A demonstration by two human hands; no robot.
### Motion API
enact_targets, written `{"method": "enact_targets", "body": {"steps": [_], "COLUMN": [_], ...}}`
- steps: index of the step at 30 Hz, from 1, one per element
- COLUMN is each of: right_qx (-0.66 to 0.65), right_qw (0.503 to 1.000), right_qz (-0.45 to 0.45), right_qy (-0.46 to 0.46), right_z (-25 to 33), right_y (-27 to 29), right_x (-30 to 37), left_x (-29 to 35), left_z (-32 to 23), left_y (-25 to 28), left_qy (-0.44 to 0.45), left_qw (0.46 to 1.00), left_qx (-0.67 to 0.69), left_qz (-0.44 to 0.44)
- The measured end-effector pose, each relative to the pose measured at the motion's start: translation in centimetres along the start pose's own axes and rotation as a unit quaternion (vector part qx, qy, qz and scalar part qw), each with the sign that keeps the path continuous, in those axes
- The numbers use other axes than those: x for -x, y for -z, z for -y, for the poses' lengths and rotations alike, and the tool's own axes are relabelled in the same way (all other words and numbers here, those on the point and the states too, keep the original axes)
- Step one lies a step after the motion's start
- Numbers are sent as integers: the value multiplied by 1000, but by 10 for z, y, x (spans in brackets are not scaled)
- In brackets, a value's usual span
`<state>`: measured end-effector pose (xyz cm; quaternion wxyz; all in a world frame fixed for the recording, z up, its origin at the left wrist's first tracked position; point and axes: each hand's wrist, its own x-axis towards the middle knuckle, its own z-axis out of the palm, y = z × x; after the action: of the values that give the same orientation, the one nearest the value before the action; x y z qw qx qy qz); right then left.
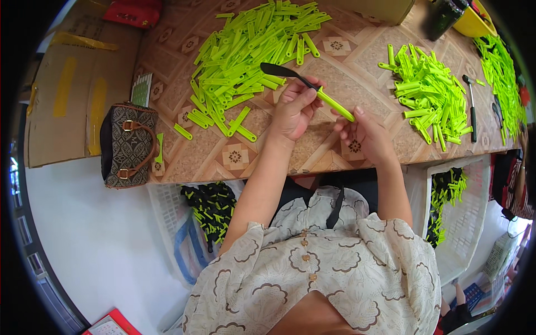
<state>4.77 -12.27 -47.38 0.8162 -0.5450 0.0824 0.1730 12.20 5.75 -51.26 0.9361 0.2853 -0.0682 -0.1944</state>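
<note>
My left hand grips a small spatula-like utensil at its neck, above the table's front edge. Its flat black head points up and left, and a lime-green handle sleeve slants down to the right. At the sleeve's lower end, my right hand has its thumb and fingers closed round the tip. A big heap of green handle pieces covers the table beyond my left hand. To the right lies a smaller heap of similar pieces. On my lap rests a black utensil piece.
Beneath the table, a white basket at left and a white crate at right hold black-and-green pieces. A brown patterned handbag and a cardboard box stand at left. A black-handled tool lies at right.
</note>
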Motion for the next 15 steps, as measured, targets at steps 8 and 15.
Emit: {"method": "enact_targets", "body": {"steps": [8,15], "right_qx": [-60,-57], "right_qw": [996,998], "right_qz": [32,-23], "right_qy": [-50,-20], "right_z": [-8,-15], "right_y": [4,-1], "right_x": [5,1], "left_x": [-2,-3], "left_z": [0,2], "left_y": [-2,0], "left_qy": [42,53], "left_qw": [996,994], "left_qx": [-63,-85], "left_qz": [43,43]}}
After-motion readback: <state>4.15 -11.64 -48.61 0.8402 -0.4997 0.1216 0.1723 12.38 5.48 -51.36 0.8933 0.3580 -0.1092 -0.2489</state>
